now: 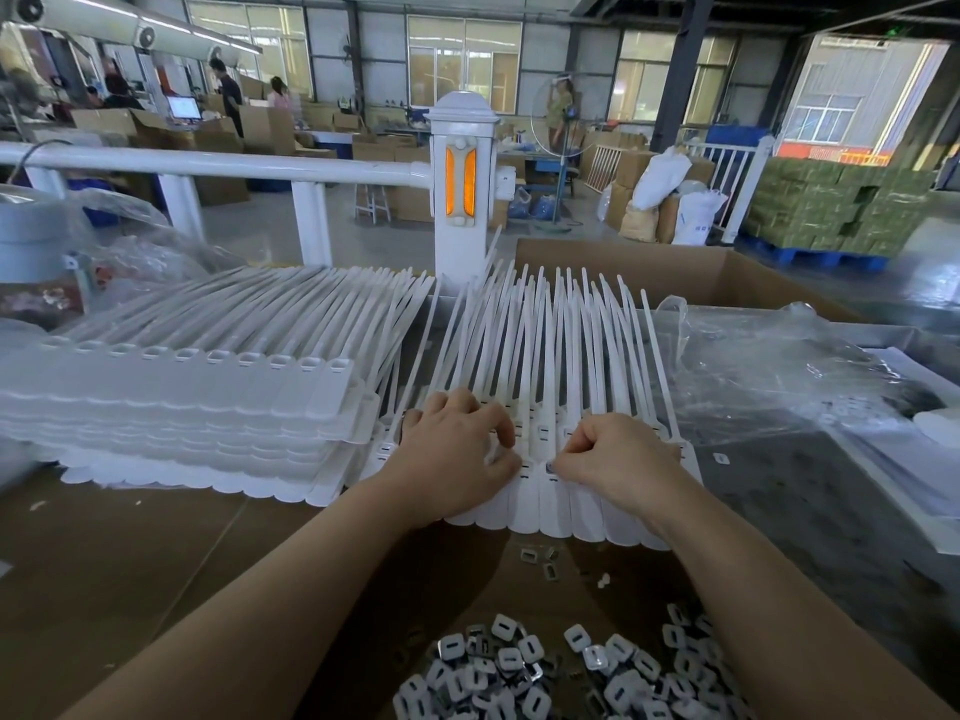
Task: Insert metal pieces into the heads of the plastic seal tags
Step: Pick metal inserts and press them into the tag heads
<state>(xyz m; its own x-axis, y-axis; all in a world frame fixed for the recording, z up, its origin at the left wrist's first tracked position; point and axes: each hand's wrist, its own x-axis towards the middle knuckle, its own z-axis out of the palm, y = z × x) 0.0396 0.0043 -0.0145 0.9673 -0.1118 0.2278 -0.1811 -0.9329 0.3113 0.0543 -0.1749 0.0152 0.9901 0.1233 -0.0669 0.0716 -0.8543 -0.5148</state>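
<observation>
A fanned row of white plastic seal tags (540,506) lies in front of me, tails pointing away. My left hand (457,459) rests on the left part of this row, fingers curled down onto the tag heads. My right hand (613,459) pinches a small metal piece (549,467) at the head of one tag in the middle of the row. A heap of loose metal pieces (561,672) lies near the front edge between my forearms.
A tall stack of white seal tags (171,407) sits to the left. Crumpled clear plastic (769,366) lies on the right, an open cardboard box (675,272) behind. A few stray metal pieces (540,561) lie on the cardboard surface (130,553). A white railing (457,200) stands beyond.
</observation>
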